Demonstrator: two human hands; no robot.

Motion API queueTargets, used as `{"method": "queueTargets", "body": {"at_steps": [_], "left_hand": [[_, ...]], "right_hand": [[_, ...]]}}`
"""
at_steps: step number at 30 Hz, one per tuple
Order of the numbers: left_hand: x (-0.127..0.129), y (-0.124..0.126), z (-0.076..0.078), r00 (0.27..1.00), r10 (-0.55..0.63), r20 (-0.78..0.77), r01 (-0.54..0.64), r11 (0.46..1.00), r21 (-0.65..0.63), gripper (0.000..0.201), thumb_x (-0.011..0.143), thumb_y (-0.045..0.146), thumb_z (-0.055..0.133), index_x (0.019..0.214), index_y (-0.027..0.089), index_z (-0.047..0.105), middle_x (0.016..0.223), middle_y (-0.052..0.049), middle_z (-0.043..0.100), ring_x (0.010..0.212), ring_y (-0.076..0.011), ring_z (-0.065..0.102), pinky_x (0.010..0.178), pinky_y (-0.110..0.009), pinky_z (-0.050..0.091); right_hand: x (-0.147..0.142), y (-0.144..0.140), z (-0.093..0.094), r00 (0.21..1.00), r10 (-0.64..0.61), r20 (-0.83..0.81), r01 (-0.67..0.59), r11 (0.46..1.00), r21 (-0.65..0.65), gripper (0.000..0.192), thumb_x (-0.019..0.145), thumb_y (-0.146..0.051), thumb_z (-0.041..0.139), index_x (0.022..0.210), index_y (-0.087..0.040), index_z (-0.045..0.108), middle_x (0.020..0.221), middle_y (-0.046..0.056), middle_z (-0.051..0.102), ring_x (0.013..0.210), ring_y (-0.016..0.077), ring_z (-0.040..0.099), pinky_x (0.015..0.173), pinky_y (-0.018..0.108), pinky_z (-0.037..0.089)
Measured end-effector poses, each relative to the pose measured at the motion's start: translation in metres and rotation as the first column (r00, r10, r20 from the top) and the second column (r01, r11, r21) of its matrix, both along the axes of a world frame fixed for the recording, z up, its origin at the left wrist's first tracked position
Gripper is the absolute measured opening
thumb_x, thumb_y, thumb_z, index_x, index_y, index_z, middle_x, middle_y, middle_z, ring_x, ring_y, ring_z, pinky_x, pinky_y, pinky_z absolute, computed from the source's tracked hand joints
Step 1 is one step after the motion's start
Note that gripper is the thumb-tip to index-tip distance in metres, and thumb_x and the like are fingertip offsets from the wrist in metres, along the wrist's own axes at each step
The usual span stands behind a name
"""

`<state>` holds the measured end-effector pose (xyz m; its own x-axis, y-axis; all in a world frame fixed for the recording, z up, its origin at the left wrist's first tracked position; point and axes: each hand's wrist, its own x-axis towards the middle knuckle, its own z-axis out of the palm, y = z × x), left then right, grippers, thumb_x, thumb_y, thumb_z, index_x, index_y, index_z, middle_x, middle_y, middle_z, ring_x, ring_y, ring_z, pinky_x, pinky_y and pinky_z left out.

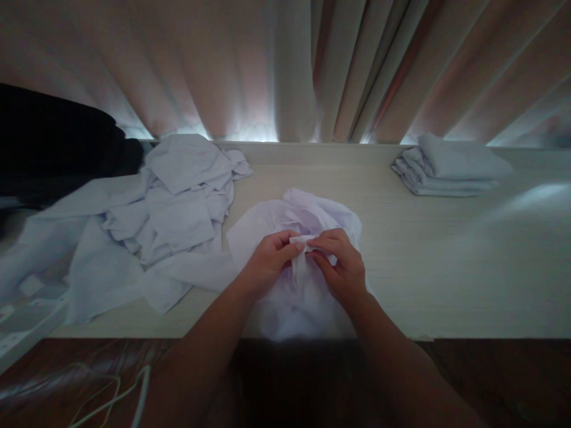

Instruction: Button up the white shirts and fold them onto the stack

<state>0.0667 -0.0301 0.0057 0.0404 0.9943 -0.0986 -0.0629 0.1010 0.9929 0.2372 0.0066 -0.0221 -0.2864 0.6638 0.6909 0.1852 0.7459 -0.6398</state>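
Note:
A crumpled white cloth [307, 220] lies on the pale wooden table [446, 279] right in front of me, hanging a little over the near edge. My left hand [267, 258] and my right hand [341, 264] meet over its middle. Both pinch the same raised fold of this cloth between thumb and fingers, fingertips almost touching.
A loose heap of white cloths [173, 202] spreads over the table's left side. A neat stack of folded cloths [448, 166] sits at the back right. Curtains [289, 65] hang behind. A dark object [49, 142] is far left; white cables [116, 395] lie on the floor.

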Motion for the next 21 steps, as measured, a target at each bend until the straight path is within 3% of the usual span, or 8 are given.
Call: {"method": "queueTargets", "body": {"at_steps": [4, 10, 16, 21], "left_hand": [[0.000, 0.000, -0.001, 0.997, -0.010, -0.075, 0.008, 1.000, -0.021, 0.023, 0.084, 0.037, 0.066, 0.082, 0.015, 0.071, 0.071, -0.001, 0.061, 0.061, -0.0106, 0.051, 0.055, -0.021, 0.039], [-0.001, 0.000, 0.009, 0.957, 0.133, -0.259, -0.125, 0.991, 0.049, 0.023, 0.076, 0.036, 0.075, 0.071, 0.014, 0.071, 0.066, -0.001, 0.063, 0.062, -0.0113, 0.054, 0.056, -0.021, 0.041], [0.000, 0.001, 0.007, 0.894, 0.232, -0.384, -0.199, 0.972, 0.126, 0.021, 0.075, 0.032, 0.076, 0.066, 0.014, 0.070, 0.061, 0.000, 0.063, 0.059, -0.0112, 0.054, 0.053, -0.020, 0.039], [-0.001, 0.003, -0.001, 0.907, 0.166, -0.387, -0.132, 0.985, 0.115, 0.018, 0.079, 0.032, 0.071, 0.077, 0.014, 0.074, 0.069, -0.002, 0.069, 0.065, -0.0132, 0.060, 0.058, -0.021, 0.043]], "right_hand": [[0.002, -0.001, 0.004, 0.997, 0.075, 0.029, -0.071, 0.988, -0.135, 0.017, 0.090, -0.021, 0.066, 0.105, -0.028, 0.073, 0.091, 0.003, 0.066, 0.088, 0.0193, 0.061, 0.079, 0.035, 0.049], [0.001, 0.001, 0.004, 1.000, 0.005, -0.008, -0.007, 0.930, -0.368, 0.011, 0.082, -0.016, 0.073, 0.089, -0.025, 0.073, 0.086, -0.001, 0.067, 0.082, 0.0165, 0.062, 0.075, 0.030, 0.047], [0.000, 0.003, 0.005, 0.997, 0.077, 0.025, -0.061, 0.922, -0.383, 0.014, 0.083, -0.019, 0.075, 0.094, -0.027, 0.077, 0.089, -0.001, 0.067, 0.085, 0.0162, 0.062, 0.075, 0.029, 0.046], [0.001, 0.004, 0.004, 0.997, 0.046, 0.061, -0.018, 0.918, -0.395, 0.012, 0.086, -0.022, 0.073, 0.095, -0.028, 0.078, 0.089, 0.000, 0.069, 0.084, 0.0161, 0.063, 0.075, 0.029, 0.046]]}}
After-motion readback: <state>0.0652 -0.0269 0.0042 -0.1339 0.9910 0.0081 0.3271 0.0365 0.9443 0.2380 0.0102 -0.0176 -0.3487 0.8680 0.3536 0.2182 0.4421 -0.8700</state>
